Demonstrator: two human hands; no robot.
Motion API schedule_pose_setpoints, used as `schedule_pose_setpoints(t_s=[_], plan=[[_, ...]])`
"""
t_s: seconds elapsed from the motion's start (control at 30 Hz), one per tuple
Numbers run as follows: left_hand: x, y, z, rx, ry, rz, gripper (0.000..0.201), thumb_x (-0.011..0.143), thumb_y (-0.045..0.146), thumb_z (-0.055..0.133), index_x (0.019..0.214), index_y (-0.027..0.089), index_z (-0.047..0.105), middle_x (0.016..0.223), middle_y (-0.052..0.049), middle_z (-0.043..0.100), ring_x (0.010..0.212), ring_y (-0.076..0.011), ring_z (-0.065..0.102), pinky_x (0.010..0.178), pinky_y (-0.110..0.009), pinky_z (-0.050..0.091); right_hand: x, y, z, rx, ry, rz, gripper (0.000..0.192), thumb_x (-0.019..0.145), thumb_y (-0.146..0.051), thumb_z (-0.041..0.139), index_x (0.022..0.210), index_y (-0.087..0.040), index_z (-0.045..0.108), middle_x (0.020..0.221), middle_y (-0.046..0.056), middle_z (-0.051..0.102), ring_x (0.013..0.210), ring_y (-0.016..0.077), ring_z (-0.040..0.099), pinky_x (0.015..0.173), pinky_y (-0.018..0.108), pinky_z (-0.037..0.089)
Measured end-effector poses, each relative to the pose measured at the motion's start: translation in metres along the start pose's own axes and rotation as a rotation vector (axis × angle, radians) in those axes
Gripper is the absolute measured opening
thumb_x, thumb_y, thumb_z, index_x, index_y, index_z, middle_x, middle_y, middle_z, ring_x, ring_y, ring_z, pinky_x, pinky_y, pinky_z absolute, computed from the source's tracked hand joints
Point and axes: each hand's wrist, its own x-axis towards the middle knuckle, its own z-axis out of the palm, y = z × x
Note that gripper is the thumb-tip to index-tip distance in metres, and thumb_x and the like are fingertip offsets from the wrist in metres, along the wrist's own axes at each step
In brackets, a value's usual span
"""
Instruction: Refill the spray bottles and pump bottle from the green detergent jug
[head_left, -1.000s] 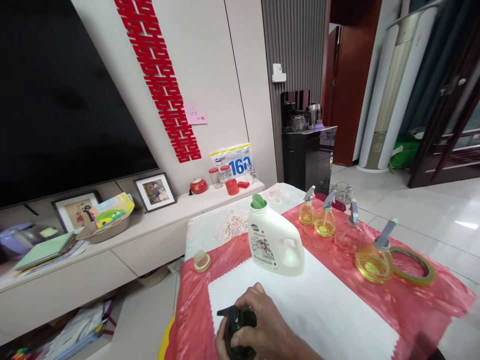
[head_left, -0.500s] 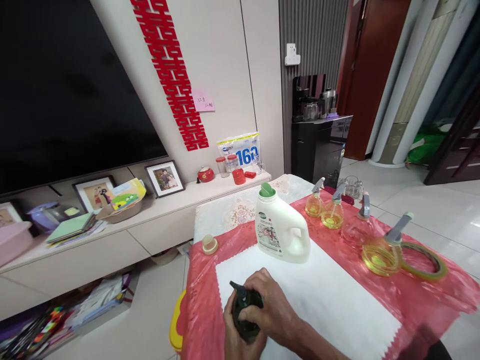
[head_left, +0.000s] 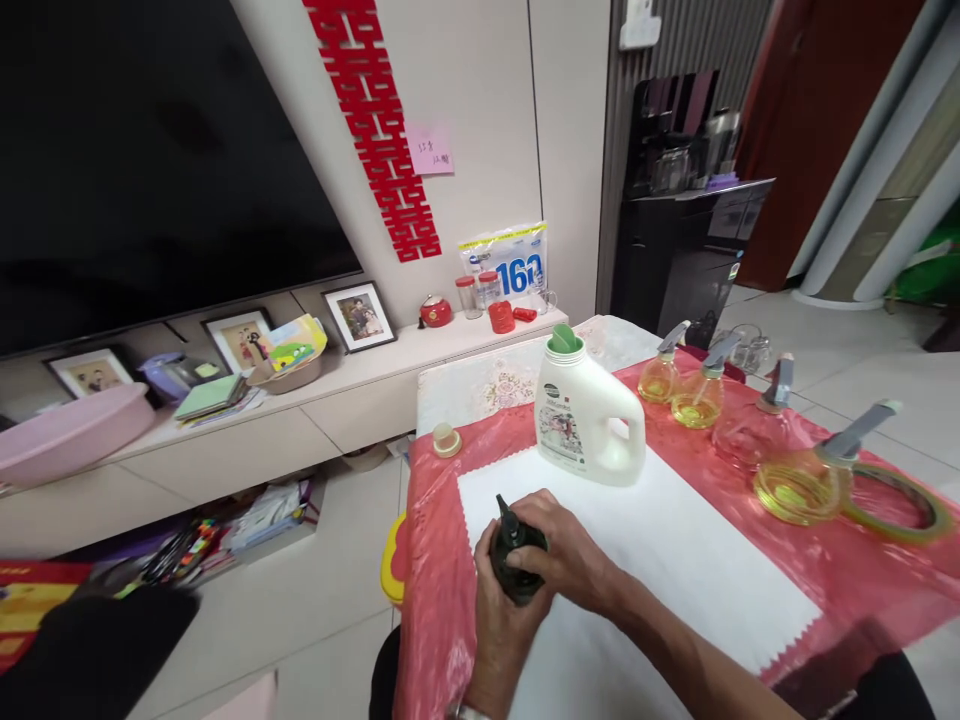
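A dark green pump bottle [head_left: 517, 575] stands between my two hands above the near part of a white cloth [head_left: 675, 560]. My left hand [head_left: 499, 605] wraps round its left and near side. From the right, my right hand [head_left: 559, 545] grips the upper part, its thumb lying across the shoulder just below the black pump head [head_left: 511, 525]. Beyond my hands stands a large white detergent jug [head_left: 589, 420] with a green spout [head_left: 564, 339] in its open neck. Its pale cap [head_left: 446, 440] lies apart to the left.
On the red plastic sheet [head_left: 442, 520] at right stand several clear spray bottles, one with yellow liquid [head_left: 799, 490], beside a tape roll [head_left: 900, 502]. A low cabinet [head_left: 375, 375] runs along the wall. A yellow stool [head_left: 393, 560] sits by the table's left edge.
The camera view has shifted, so the scene sits farther right and, at the back, higher. Both hands keep hold of the pump bottle, with little change in grip.
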Motion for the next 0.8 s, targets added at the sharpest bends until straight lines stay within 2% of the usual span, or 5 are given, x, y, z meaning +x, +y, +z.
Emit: schedule_pose_setpoints(t_s=[0.27, 0.43, 0.57, 0.67, 0.8], plan=[[-0.001, -0.005, 0.002, -0.028, 0.008, -0.004, 0.084, 0.068, 0.043, 0.079, 0.136, 0.013, 0.041, 0.125, -0.021, 0.064, 0.109, -0.0333, 0.07, 0.09, -0.049, 0.059, -0.003, 0.014, 0.019, -0.003, 0.171, 0.046, 0.026, 0.07, -0.021, 0.076, 0.092, -0.019, 0.063, 0.096, 0.005, 0.064, 0.097, 0.0217, 0.052, 0.087, 0.038, 0.041], [-0.004, -0.003, -0.001, -0.045, -0.002, -0.028, 0.082, 0.07, 0.044, 0.079, 0.136, 0.013, 0.042, 0.128, -0.021, 0.063, 0.113, -0.0343, 0.068, 0.092, -0.049, 0.059, -0.002, 0.014, 0.022, -0.019, 0.207, 0.024, 0.027, 0.069, -0.023, 0.078, 0.091, -0.019, 0.063, 0.093, 0.003, 0.064, 0.094, 0.0207, 0.052, 0.084, 0.037, 0.041], [-0.006, -0.002, -0.001, -0.032, 0.046, -0.038, 0.089, 0.07, 0.05, 0.08, 0.141, 0.015, 0.039, 0.136, -0.021, 0.058, 0.118, -0.0345, 0.066, 0.093, -0.046, 0.059, -0.003, 0.013, 0.024, -0.038, 0.268, -0.002, 0.031, 0.062, -0.024, 0.085, 0.085, -0.02, 0.064, 0.089, 0.001, 0.064, 0.091, 0.0186, 0.054, 0.081, 0.034, 0.041], [-0.003, -0.009, -0.001, -0.009, 0.022, 0.03, 0.097, 0.067, 0.053, 0.082, 0.144, 0.018, 0.034, 0.145, -0.021, 0.051, 0.126, -0.0362, 0.06, 0.1, -0.051, 0.056, -0.004, 0.01, 0.019, -0.046, 0.364, 0.009, 0.036, 0.057, -0.019, 0.087, 0.084, -0.02, 0.063, 0.086, -0.001, 0.064, 0.088, 0.0178, 0.053, 0.079, 0.033, 0.041], [0.003, -0.022, -0.005, 0.123, -0.137, 0.042, 0.093, 0.07, 0.049, 0.08, 0.144, 0.02, 0.034, 0.145, -0.02, 0.051, 0.135, -0.0376, 0.052, 0.111, -0.06, 0.045, -0.009, -0.003, -0.006, -0.06, 0.467, 0.017, 0.037, 0.055, -0.018, 0.088, 0.081, -0.021, 0.061, 0.085, -0.001, 0.064, 0.086, 0.0177, 0.053, 0.077, 0.032, 0.042]])
